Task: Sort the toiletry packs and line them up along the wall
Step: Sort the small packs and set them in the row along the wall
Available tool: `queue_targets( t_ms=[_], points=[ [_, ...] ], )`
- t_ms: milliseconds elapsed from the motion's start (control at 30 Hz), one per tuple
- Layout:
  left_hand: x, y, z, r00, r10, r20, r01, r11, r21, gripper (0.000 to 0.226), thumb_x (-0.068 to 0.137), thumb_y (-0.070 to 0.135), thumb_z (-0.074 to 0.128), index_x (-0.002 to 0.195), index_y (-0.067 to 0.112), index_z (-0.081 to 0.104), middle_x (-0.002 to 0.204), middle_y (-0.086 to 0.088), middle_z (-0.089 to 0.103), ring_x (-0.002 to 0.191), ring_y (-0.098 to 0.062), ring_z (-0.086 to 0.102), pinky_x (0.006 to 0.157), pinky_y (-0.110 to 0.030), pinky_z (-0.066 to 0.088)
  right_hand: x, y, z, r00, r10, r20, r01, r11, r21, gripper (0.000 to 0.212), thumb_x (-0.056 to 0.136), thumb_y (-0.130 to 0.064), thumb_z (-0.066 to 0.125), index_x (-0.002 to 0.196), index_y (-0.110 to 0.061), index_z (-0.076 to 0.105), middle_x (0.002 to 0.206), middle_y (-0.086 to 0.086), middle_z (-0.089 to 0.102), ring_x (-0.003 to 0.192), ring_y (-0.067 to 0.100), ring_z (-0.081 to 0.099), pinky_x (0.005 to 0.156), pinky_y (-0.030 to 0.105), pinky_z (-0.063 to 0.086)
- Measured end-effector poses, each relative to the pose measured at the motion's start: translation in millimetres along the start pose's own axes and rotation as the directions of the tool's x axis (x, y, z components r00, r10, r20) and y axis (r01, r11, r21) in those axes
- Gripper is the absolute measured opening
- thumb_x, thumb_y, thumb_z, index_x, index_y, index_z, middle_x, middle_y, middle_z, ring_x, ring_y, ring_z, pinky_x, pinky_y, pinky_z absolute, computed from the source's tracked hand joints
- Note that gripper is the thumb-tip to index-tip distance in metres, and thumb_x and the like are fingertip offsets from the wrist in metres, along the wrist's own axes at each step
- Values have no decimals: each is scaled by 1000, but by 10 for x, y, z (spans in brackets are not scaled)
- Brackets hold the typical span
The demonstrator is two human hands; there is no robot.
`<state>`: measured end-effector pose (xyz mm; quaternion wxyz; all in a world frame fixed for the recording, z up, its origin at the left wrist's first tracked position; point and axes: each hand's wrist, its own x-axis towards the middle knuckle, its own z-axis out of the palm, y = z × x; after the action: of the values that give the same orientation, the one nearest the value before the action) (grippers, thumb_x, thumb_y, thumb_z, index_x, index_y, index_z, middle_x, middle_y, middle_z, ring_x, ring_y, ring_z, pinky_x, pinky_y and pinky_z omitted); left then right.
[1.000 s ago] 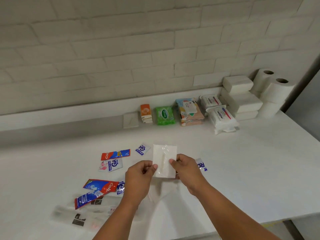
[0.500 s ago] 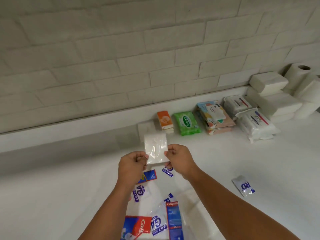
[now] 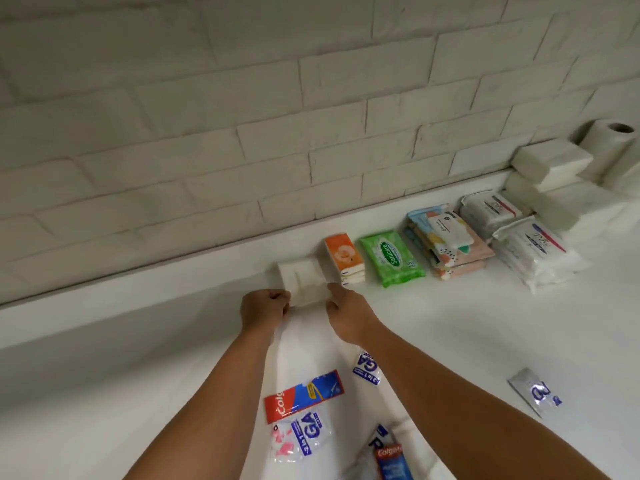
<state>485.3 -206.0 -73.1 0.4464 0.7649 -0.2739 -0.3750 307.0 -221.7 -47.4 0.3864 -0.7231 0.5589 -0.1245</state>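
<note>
**White pack at the wall, pinched by its near corners**

I have the white pack (image 3: 303, 280) at the left end of the row along the wall (image 3: 242, 133), just beside the orange tissue pack (image 3: 343, 258). I cannot tell whether it lies flat on the tabletop (image 3: 138, 358) or over something white beneath it.

I judge it light and soft. It looks like a flat wad in glossy film that would crumple if squeezed and could slide between fingertips. So the edges and corners are the places to hold it, not the middle.

My left hand (image 3: 265, 310) has its fingers curled in, pinching the near left corner. My right hand (image 3: 348, 315) pinches the near right corner, close by the orange pack. Both forearms reach forward and converge on the pack, passing over the loose sachets (image 3: 303, 394) nearer to me.
</note>
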Motion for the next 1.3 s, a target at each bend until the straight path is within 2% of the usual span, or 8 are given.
queue_targets(
  t_ms=[100, 300, 533, 700, 1000, 1067, 1167, 1300],
  points=[
    [70, -14, 57, 999, 40, -23, -36, 991, 131, 28, 83, 18, 76, 56, 19, 72, 56, -3, 69, 57, -23, 67, 68, -34, 60, 44, 6, 25, 999, -4, 38, 5, 1000, -25, 48, 100, -17, 38, 147, -10, 36, 142, 18, 51, 128, 35, 50, 103, 32, 40],
    [28, 46, 159, 985, 174, -22, -150, 903, 403, 16, 84, 29, 73, 82, 15, 81, 78, -5, 77, 81, -25, 72, 79, -33, 57, 67, 19, -18, 997, -34, 70, 39, 996, -77, 48, 101, -16, 39, 148, -6, 32, 143, 18, 49, 129, 35, 48, 102, 30, 37],
    [-37, 39, 149, 982, 187, -24, -157, 882, 443, 18, 86, 28, 69, 88, 15, 80, 87, -7, 77, 91, -27, 71, 82, -31, 54, 79, 27, -21, 996, -46, 73, 52, 995, -80, 47, 100, -17, 42, 146, -7, 36, 143, 17, 50, 130, 35, 48, 104, 32, 37],
    [-352, 83, 91, 969, 244, -27, -205, 864, 460, 27, 92, 27, 65, 112, 12, 73, 114, -7, 73, 112, -26, 64, 90, -24, 43, -118, 104, -74, 995, -84, 47, 87, 995, -57, 49, 101, -19, 44, 149, -9, 35, 150, 11, 44, 137, 29, 42, 110, 27, 30],
    [-1706, 13, 326, 929, 369, -15, -359, 910, 207, 12, 92, 19, 67, 103, 17, 73, 86, 10, 70, 80, -12, 67, 81, -24, 50, -993, 601, -393, 984, -177, -25, 179, 979, 94, 33, 96, -9, 48, 124, -14, 65, 125, 1, 67, 117, 14, 61, 104, 21, 42],
    [-2011, -40, 453, 924, 383, -8, -373, 905, 206, 12, 92, 17, 67, 102, 18, 73, 87, 11, 70, 78, -8, 66, 81, -23, 51, -1217, 790, -437, 980, -187, -63, 191, 980, 52, 34, 96, -7, 45, 120, -17, 67, 120, 1, 69, 112, 15, 63, 102, 23, 45],
    [-2426, -171, 626, 912, 405, 60, -409, 887, 213, 12, 93, 15, 66, 102, 18, 72, 89, 13, 70, 76, 6, 64, 74, -9, 49, -1545, 1087, -515, 978, -185, -96, 187, 982, 6, 38, 95, -4, 43, 119, -21, 67, 119, -1, 69, 108, 15, 64, 99, 26, 48],
    [-2791, -431, 814, 882, 423, 208, -471, 804, 363, 16, 89, 24, 73, 104, 26, 69, 97, 12, 67, 80, 1, 62, 74, -9, 47, -1959, 1439, -576, 953, -275, -130, 263, 960, -101, 32, 93, -10, 53, 120, -20, 66, 122, -4, 67, 113, 14, 60, 101, 21, 43]
  ],
)
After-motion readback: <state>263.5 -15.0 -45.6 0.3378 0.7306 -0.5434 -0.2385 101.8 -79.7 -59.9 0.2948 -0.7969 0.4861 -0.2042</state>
